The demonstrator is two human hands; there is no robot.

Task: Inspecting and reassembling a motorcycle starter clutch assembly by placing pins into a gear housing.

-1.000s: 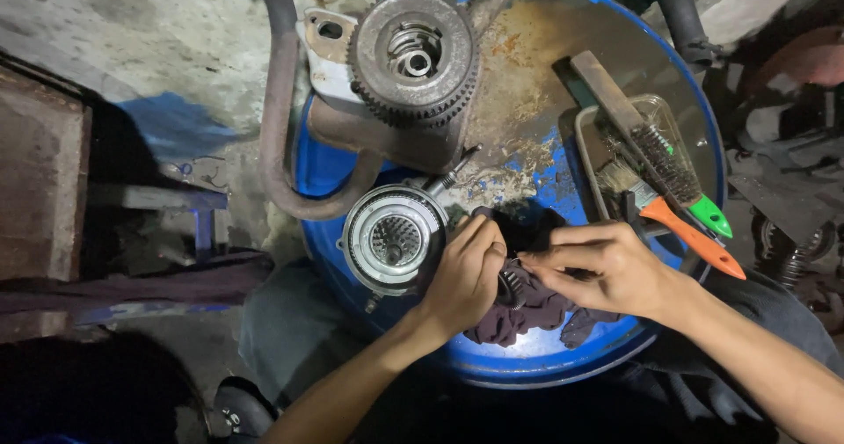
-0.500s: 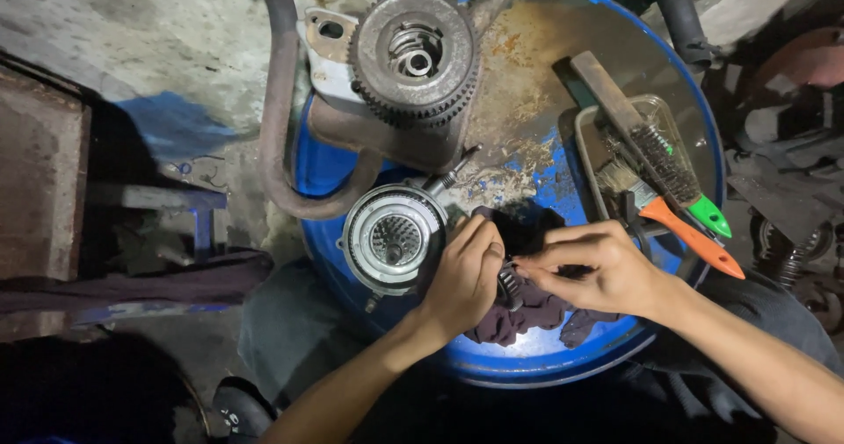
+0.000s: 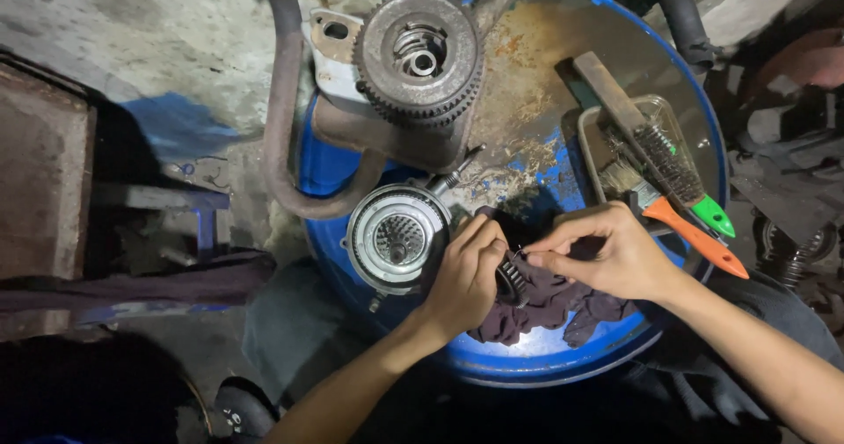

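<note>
Both hands work a small toothed gear [image 3: 510, 279] over the dark rag [image 3: 545, 308]: left hand [image 3: 466, 277] closed around it, right hand [image 3: 607, 252] pinching its edge, so careful fingertip control matters now.

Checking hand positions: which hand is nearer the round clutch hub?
Left. The left hand lies right beside the clutch hub; the right hand is farther off, over the dark rag.
</note>
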